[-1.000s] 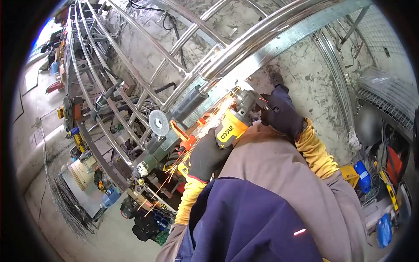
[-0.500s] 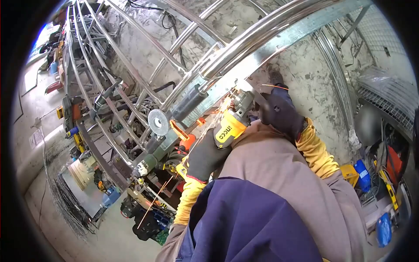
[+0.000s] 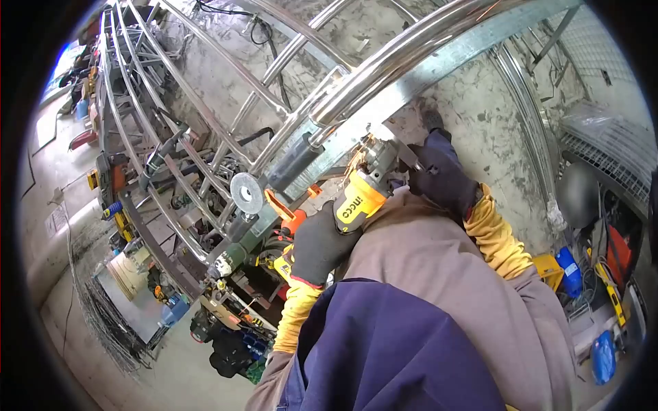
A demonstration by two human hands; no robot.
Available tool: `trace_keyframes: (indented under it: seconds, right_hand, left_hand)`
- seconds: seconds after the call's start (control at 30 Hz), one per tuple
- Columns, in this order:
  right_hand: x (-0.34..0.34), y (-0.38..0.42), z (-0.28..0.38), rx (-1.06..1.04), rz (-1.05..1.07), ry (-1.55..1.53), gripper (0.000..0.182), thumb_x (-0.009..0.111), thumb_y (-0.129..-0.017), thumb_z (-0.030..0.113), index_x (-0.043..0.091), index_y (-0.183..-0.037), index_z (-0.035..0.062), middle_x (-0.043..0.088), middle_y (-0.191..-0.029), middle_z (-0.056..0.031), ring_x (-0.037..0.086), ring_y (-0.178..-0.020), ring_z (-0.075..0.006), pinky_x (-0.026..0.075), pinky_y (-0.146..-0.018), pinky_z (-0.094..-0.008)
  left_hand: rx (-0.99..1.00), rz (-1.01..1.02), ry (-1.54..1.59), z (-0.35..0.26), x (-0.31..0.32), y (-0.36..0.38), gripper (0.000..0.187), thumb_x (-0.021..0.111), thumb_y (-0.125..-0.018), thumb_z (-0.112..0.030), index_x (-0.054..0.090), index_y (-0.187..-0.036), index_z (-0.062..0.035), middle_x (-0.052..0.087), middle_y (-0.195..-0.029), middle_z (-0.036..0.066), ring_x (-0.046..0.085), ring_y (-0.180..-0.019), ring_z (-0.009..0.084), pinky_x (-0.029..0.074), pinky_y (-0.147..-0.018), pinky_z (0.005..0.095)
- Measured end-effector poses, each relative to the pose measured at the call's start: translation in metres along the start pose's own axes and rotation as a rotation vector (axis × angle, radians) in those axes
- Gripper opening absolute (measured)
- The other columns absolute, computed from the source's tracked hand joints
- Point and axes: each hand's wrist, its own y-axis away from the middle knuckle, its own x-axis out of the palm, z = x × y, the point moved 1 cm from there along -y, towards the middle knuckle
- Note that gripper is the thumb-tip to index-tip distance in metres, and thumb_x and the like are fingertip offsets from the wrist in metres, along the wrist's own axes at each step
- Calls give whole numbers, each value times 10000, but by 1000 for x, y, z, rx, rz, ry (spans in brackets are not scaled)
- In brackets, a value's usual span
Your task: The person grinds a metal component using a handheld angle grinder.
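Observation:
My left hand, in a dark glove with a yellow cuff, is wrapped around the yellow body of an angle grinder. The grinder's metal head points up, away from my lap, and sparks show beside it. In its dark glove, my right hand is closed on a flat grey metal piece. That piece reaches to the grinder's head; the exact contact is hidden by glare. Just beyond lies a galvanized steel bar beside shiny curved tubes.
A second grinder with a round disc rests to the left of my left hand. Long bent tube frames cross the floor. Metal rods, wire mesh panels and a blue bottle lie to the right.
The spark stream has shrunk, and the long streaks are gone. The flat metal piece has tilted and shifted slightly at the grinder's head. My left hand keeps its grip and has barely moved.

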Motion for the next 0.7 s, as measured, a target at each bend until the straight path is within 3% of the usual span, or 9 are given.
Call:
trace_keyframes:
  seconds: [0.1,0.43,0.7]
  right_hand:
    - [-3,0,4,40,32,-46,409,758,-896,362,787,-1271,201,813,-1068,-105,686,-979,-316,458,-976,-434]
    - [10,-2,-16,37,-46,117,509,766,-857,421,780,-1331,236,800,-1158,-133,643,-1087,-374,467,-1003,-463]
    - [11,-2,-19,37,-14,46,494,769,-860,459,789,-1304,245,805,-1128,-126,654,-1048,-362,469,-1001,-459]
  left_hand:
    - [-75,1,68,-9,-8,1,515,846,-828,-436,756,-1115,-18,784,-950,253,771,-911,447,609,-807,528]
    - [18,-60,95,-6,-4,2,504,839,-851,-420,761,-1175,-41,792,-978,239,771,-934,440,606,-816,530]
    - [-50,43,163,-9,-8,1,561,845,-862,-419,728,-1265,-47,792,-1019,239,768,-966,446,606,-830,527]
